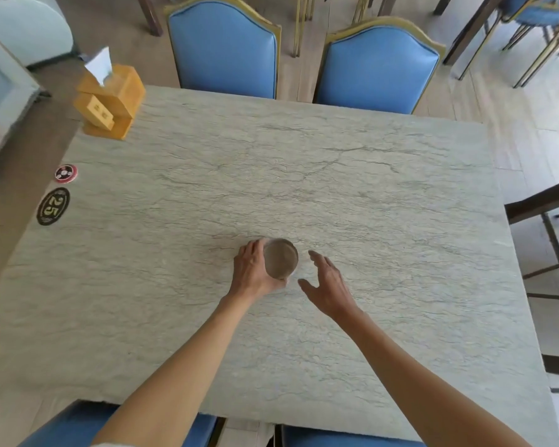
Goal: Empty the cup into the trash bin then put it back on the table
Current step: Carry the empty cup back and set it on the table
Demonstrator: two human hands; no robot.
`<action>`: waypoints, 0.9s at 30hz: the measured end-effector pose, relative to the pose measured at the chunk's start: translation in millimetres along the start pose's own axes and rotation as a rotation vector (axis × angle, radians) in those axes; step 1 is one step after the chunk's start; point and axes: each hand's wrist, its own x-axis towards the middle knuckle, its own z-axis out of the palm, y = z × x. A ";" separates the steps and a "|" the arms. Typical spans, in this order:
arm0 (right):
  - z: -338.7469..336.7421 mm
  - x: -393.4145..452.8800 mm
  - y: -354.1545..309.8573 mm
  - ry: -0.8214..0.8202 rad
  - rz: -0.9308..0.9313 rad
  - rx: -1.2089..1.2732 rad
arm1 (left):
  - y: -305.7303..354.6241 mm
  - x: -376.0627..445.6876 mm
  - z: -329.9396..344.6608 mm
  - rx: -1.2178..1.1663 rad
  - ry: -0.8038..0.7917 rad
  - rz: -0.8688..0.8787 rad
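Note:
A clear glass cup (280, 258) stands upright near the middle of the grey marble table (384, 195). Its inside looks brownish from above; I cannot tell what it holds. My left hand (251, 272) is wrapped around the cup's left side, fingers curled against the glass. My right hand (328, 283) hovers just right of the cup with fingers spread, a small gap away from it. No trash bin is in view.
A wooden tissue box (110, 101) sits at the table's far left corner. Two round stickers (58, 195) mark the left edge. Blue chairs (378, 66) stand along the far side, with more chair seats at the near edge. A dark table (542, 201) stands at the right.

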 end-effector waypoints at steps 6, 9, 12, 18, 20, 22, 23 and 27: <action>-2.6 21.5 -0.4 0.039 0.025 0.017 | -6.4 37.6 -0.5 0.066 0.014 0.015; -8.1 34.2 -3.4 0.047 0.020 0.012 | -0.5 56.9 -1.5 0.107 0.027 0.021; -14.8 48.3 -5.0 0.045 0.023 -0.004 | 4.9 77.7 -1.6 0.130 0.008 0.031; -32.0 75.6 -7.4 0.017 0.018 -0.066 | 11.3 108.8 -2.3 0.162 -0.005 0.045; -36.7 81.6 -7.9 0.009 0.026 -0.079 | 13.6 116.1 -3.9 0.167 -0.001 0.044; -39.3 85.7 -8.5 0.000 0.028 -0.083 | 15.8 121.0 -4.8 0.174 -0.001 0.040; -39.4 87.5 -8.7 -0.002 0.029 -0.082 | 17.0 122.5 -5.1 0.176 -0.002 0.043; -36.4 89.5 -11.9 -0.005 0.041 -0.074 | 16.7 120.2 -3.9 0.128 0.002 0.018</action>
